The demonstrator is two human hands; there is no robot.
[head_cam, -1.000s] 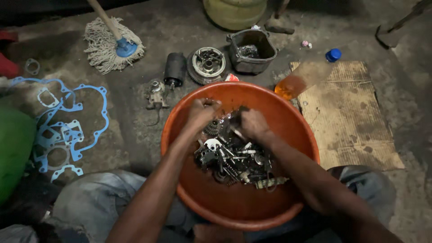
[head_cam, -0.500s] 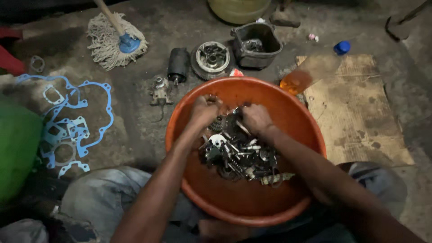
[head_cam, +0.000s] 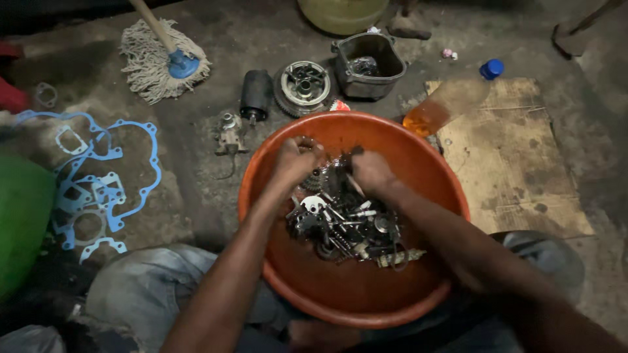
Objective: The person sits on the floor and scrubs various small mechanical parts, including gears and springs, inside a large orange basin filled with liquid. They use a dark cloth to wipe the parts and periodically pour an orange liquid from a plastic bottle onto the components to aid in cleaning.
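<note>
Grimy concrete floor (head_cam: 196, 189) fills the view, and an orange plastic basin (head_cam: 418, 163) sits on it between the person's knees. Inside lies a heap of oily metal parts (head_cam: 347, 225): gears, springs, bolts and small brackets, piled toward the middle. The left hand (head_cam: 296, 160) is curled closed around a small dark piece at the far side of the heap, and the right hand (head_cam: 371, 171) just beside it is closed on another part, the two nearly touching over a toothed gear (head_cam: 314, 180).

Parts this greasy could slip from either grip and drop into the heap, and sharp teeth or spring ends might nick a finger. Leaning on the rim could tip the basin.

Beyond the hands stand a black open housing (head_cam: 366, 65) with something dark inside, a round flywheel-like part (head_cam: 303, 85), a black cylinder (head_cam: 256, 95), and a yellowish tub (head_cam: 341, 14). Right of the right hand, a bottle with amber liquid (head_cam: 448, 101) lies on cardboard (head_cam: 510, 163). Left of the left hand lie blue gaskets (head_cam: 98, 176) and a mop (head_cam: 163, 62).
</note>
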